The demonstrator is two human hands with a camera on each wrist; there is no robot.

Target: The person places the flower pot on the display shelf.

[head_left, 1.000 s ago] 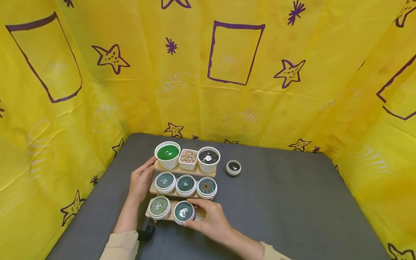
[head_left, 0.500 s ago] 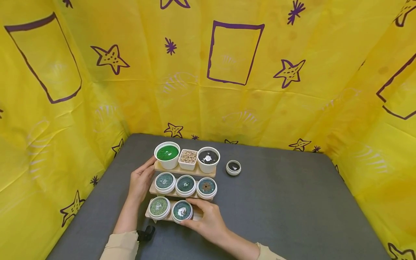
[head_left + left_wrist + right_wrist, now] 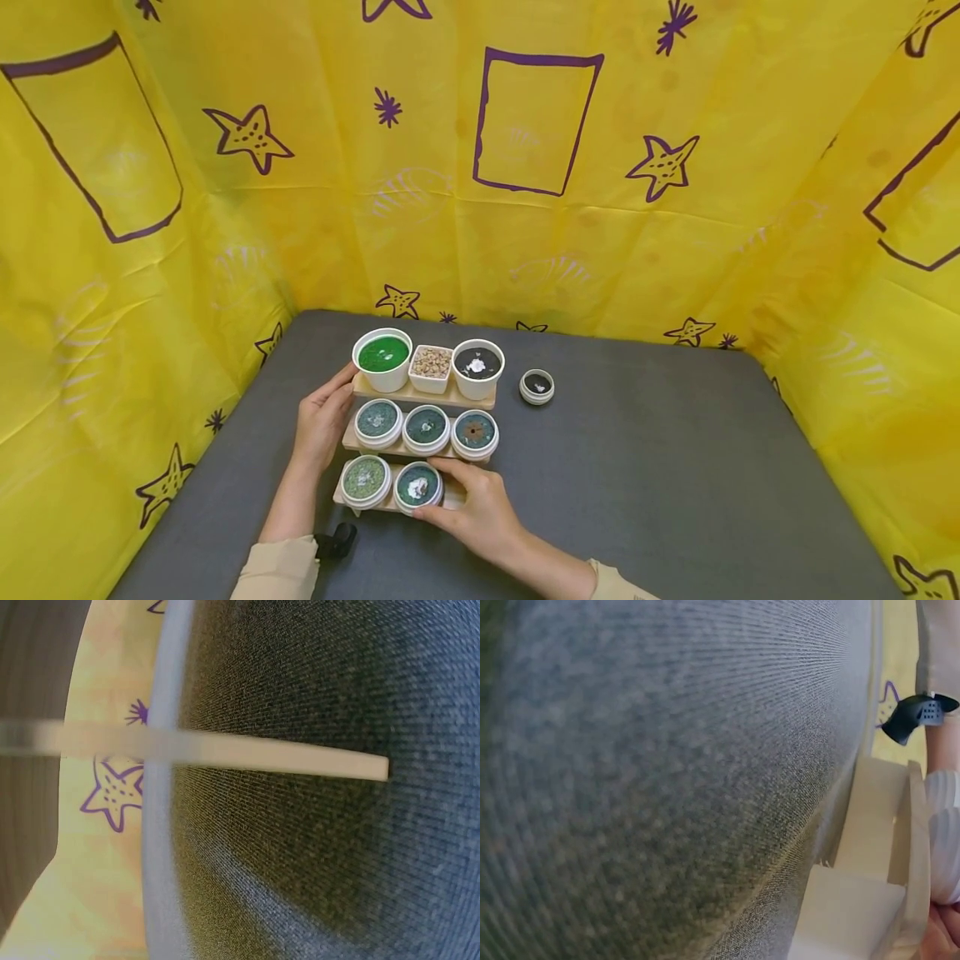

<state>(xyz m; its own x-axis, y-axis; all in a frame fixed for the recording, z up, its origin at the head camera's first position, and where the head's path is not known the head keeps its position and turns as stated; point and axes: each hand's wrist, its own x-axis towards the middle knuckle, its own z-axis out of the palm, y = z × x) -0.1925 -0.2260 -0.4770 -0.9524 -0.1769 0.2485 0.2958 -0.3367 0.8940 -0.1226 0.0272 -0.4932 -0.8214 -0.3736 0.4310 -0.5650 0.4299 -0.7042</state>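
Note:
A pale wooden three-tier stand (image 3: 420, 396) carries white pots and jars in rows. At its upper left end my left hand (image 3: 322, 421) holds the top shelf; some fingertips are hidden behind it. My right hand (image 3: 476, 508) pinches a white round jar (image 3: 418, 487) with dark teal contents and a white patch, on the bottom tier, thumb in front and fingers behind. Left of that jar sits a light green jar (image 3: 365, 481). In the right wrist view the stand's wooden end (image 3: 874, 825) shows beside white ridged jars (image 3: 946, 847).
The top tier bears a bright green pot (image 3: 383, 354), a square dish of grains (image 3: 431, 365) and a black pot (image 3: 478, 363). Several teal jars fill the middle tier. A small black jar (image 3: 537, 386) stands apart on the grey table (image 3: 660, 450). Yellow cloth (image 3: 420, 233) surrounds the table.
My right hand has shifted slightly left along the bottom tier with the jar, bringing it closer to the light green one. The left hand stays on the stand.

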